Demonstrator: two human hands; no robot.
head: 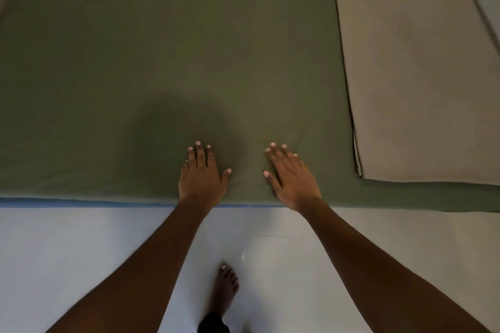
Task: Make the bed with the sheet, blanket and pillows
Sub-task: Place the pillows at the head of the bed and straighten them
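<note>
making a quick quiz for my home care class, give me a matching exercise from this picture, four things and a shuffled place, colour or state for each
Things: 1 sheet; 2 beige bedding; 3 bare foot; 4 left hand.
States: a on the pale floor; b fingers straight, palm down; c olive green; d picture's right, on the sheet.
Pairs: 1-c; 2-d; 3-a; 4-b.

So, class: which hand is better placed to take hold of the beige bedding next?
Probably the right hand: it lies flat on the green sheet nearer the beige bedding. The left hand lies farther off and would have to cross over it.
</note>
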